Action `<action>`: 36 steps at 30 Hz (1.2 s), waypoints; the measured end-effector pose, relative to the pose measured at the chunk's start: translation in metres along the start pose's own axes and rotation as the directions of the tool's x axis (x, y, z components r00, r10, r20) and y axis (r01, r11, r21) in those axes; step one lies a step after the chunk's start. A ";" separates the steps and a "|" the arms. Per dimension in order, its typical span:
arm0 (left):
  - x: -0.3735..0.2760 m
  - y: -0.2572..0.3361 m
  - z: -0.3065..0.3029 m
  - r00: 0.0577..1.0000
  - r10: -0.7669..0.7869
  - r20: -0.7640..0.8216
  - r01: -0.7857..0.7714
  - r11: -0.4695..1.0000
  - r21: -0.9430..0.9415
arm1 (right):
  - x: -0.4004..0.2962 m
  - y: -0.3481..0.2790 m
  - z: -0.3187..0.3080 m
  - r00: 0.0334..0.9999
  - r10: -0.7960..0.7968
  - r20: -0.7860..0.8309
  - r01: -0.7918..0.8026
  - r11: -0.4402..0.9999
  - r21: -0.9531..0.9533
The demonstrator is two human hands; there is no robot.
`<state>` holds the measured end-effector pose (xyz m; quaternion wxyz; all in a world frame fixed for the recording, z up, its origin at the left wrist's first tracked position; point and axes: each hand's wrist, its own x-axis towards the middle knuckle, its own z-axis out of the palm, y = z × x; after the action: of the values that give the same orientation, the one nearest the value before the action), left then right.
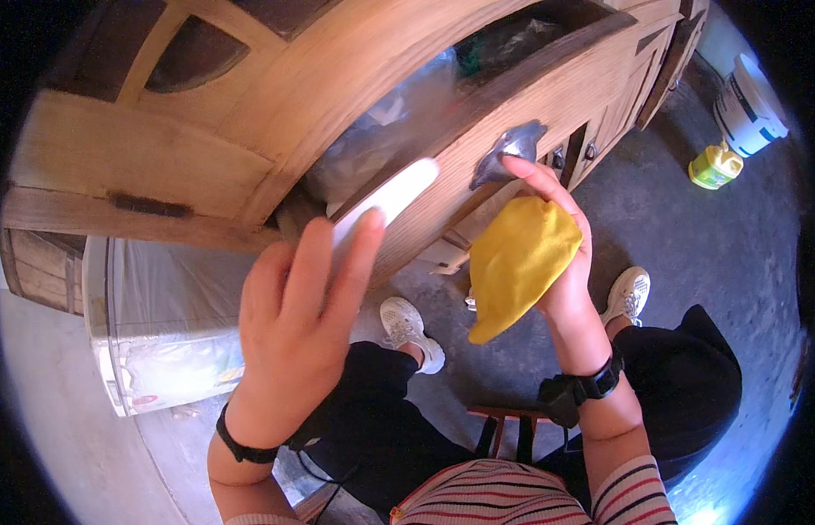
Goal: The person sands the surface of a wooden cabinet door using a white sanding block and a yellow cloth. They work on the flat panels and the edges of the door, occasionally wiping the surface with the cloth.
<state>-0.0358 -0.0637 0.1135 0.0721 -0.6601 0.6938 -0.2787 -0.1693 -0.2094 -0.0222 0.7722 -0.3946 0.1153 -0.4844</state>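
My left hand (296, 321) holds a flat white round-ended piece (404, 187) over the front board of an open wooden drawer (545, 98). Glare washes that piece out, so its exact kind cannot be told. A yellow cloth (526, 262) is in my right hand (565, 289), hanging from the palm side. My right index finger reaches to the metal cup pull (509, 154) on the drawer front, at or very close to its surface. Clear plastic bags (401, 111) fill part of the drawer.
A plastic-covered white box (171, 328) stands at the left beside the wooden cabinet (204, 131). On the dark floor (696, 262) at the right are a white bucket (749, 108) and a yellow-green jug (716, 166). A stool edge (506, 415) shows between my legs.
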 end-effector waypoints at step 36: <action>-0.017 -0.002 -0.003 0.999 -0.018 0.029 0.016 0.996 0.085 | 0.001 -0.002 -0.005 0.998 0.004 0.059 -0.005 1.000 0.018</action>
<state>-0.0336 -0.0469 0.1125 0.1080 -0.6665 0.6746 -0.2984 -0.1736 -0.2131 -0.0238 0.7799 -0.4015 0.0892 -0.4717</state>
